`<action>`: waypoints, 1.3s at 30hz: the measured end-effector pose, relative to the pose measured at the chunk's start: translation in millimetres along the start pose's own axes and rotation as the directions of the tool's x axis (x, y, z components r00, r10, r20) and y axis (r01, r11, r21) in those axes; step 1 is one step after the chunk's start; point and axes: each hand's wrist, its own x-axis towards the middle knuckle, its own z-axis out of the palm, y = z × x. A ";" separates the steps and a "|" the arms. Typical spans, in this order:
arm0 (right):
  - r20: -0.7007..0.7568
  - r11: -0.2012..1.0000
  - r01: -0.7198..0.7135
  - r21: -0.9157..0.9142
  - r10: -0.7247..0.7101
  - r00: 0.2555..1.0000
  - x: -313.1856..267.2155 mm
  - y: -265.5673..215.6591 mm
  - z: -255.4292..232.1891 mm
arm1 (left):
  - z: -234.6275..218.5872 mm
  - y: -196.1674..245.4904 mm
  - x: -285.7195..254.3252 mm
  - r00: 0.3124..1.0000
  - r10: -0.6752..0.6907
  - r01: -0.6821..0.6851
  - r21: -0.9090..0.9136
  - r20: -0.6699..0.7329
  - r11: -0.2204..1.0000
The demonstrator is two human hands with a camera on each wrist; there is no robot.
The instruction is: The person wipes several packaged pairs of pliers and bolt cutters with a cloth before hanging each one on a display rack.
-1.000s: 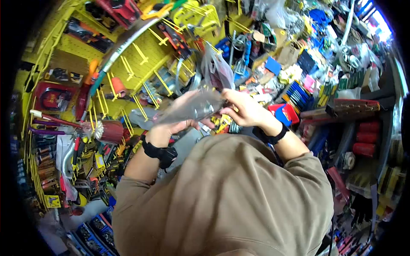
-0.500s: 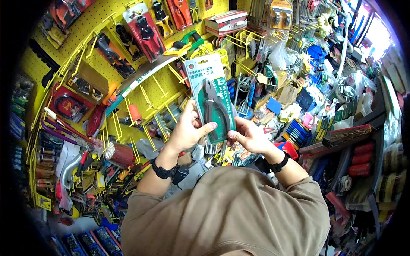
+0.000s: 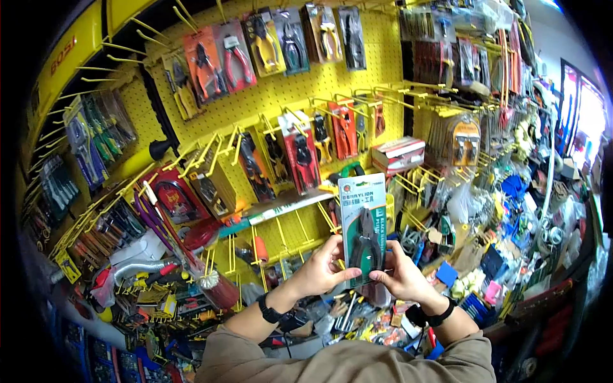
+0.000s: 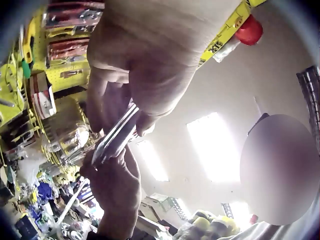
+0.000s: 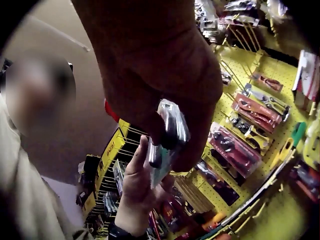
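A pair of dark-handled pliers in a clear blister pack on a white and green card (image 3: 364, 239) stands upright before the chest in the head view, its printed front facing the person. At its left edge the left hand (image 3: 317, 273) grips the pack, thumb on the front and fingers behind. The right hand (image 3: 407, 279) pinches the lower right edge likewise. Seen edge-on in the left wrist view, the pack (image 4: 119, 132) lies between both hands. Its bulging plastic (image 5: 172, 131) shows under the right hand in the right wrist view.
Ahead is a yellow pegboard (image 3: 377, 76) with several carded pliers (image 3: 265, 45) on hooks. Bare yellow hooks (image 3: 217, 150) stick out toward the hands. A red and white box (image 3: 399, 153) sits behind the pack. Piled goods (image 3: 504, 236) fill the right side.
The pack was blurred and tilted nearly flat, then came upright with its front showing; both hands keep hold. The head view has lifted, bringing the upper pegboard in.
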 end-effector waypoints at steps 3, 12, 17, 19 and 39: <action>-0.038 0.976 0.174 -0.132 -0.180 0.983 16.2 -4.8 -11.7 | -21.5 21.1 4.3 0.992 0.122 -0.107 0.273 -0.041 0.956; -0.088 0.889 0.347 -0.299 -0.388 0.918 67.5 -73.1 -81.7 | -95.1 92.9 53.7 0.758 0.647 -0.189 0.922 -0.083 0.339; -0.057 0.689 0.369 -0.624 -0.512 0.857 108.9 -129.3 -124.5 | -113.7 92.1 89.7 0.750 0.657 0.006 0.995 -0.071 0.101; -0.063 0.683 0.365 -0.633 -0.515 0.855 126.6 -159.7 -130.7 | -118.5 87.1 101.1 0.757 0.650 0.067 0.998 -0.064 0.020; -0.114 0.683 0.426 -0.594 -0.595 0.795 301.3 -258.8 -116.9 | -114.2 54.2 135.9 0.624 0.778 0.302 0.940 -0.071 -0.157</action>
